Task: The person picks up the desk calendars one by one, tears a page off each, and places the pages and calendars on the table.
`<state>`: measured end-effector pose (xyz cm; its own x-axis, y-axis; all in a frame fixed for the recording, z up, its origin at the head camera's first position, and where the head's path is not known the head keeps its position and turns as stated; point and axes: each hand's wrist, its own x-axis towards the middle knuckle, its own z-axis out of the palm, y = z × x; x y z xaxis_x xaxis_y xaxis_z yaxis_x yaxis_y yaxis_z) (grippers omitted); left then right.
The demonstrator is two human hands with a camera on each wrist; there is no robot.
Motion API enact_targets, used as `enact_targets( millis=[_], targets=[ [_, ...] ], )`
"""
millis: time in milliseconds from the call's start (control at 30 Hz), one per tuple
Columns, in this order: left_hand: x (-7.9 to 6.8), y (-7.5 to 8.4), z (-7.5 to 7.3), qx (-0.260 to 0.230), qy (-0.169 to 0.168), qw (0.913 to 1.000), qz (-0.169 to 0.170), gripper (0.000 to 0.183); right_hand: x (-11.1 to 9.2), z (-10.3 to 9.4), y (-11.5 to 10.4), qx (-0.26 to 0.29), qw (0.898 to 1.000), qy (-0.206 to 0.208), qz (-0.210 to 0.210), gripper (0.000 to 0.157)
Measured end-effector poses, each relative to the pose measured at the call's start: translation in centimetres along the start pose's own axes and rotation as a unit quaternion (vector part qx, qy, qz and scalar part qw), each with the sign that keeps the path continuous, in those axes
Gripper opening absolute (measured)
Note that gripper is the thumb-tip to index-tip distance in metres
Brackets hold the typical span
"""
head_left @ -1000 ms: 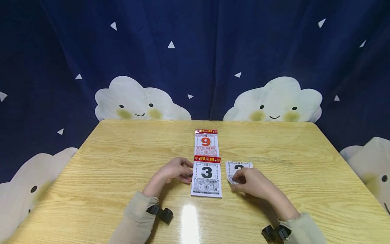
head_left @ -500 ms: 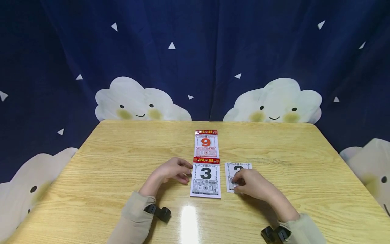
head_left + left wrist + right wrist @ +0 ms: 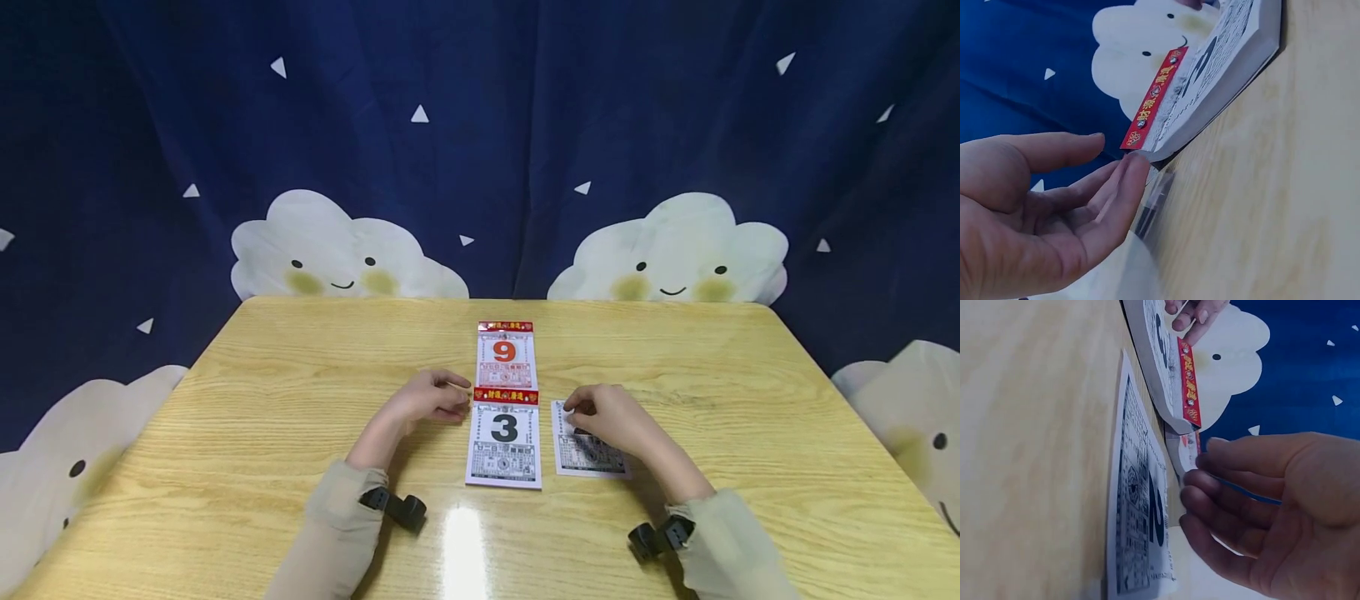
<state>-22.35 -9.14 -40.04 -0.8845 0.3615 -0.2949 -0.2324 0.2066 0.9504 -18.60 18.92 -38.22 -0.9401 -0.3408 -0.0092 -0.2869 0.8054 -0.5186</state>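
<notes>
A tear-off calendar block (image 3: 504, 454) showing a black 3 lies mid-table, bound at the top by a red strip. Its upper left corner is beside the fingertips of my left hand (image 3: 429, 398), whose fingers are loosely bent; in the left wrist view they seem to touch or nearly touch that corner (image 3: 1141, 147). To the block's right lies a loose calendar sheet (image 3: 1138, 506) with a black 2. Over the upper part of this sheet hovers my right hand (image 3: 609, 414), fingers relaxed and holding nothing. The hand partly hides the number in the head view.
Behind the first block lies a second calendar block (image 3: 506, 354) with a red 9 and a red strip; the two meet end to end. Wooden table (image 3: 337, 350) surrounds them. A dark blue curtain (image 3: 495, 150) with clouds hangs past the far edge.
My right hand has let go of the sheet with the 2, whose lifted corner now lies flat, and moved up away from its lower edge. My left hand has slid forward along the block.
</notes>
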Motion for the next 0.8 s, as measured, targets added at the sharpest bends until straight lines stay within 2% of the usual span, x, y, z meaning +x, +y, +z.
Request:
enact_targets(
  millis=[200, 433, 667, 800],
  targets=[
    [1.0, 0.1, 0.0, -0.021, 0.055, 0.9981, 0.018, 0.034, 2.2, 0.0, 0.0, 0.02, 0.999, 0.019, 0.024, 0.018],
    [1.9, 0.5, 1.0, -0.068, 0.127, 0.9888, 0.039, 0.038, 4.0, 0.8, -0.2, 0.075, 0.993, 0.029, 0.08, 0.026],
    [2.7, 0.9, 1.6, -0.074, 0.152, 0.9849, 0.037, 0.045, 5.1, 1.2, -0.2, 0.12, 0.987, 0.043, 0.094, 0.039],
    [2.9, 0.9, 1.6, -0.083, 0.15, 0.9847, 0.031, 0.047, 5.6, 1.4, -0.2, 0.165, 0.978, 0.04, 0.12, 0.047]
  ],
)
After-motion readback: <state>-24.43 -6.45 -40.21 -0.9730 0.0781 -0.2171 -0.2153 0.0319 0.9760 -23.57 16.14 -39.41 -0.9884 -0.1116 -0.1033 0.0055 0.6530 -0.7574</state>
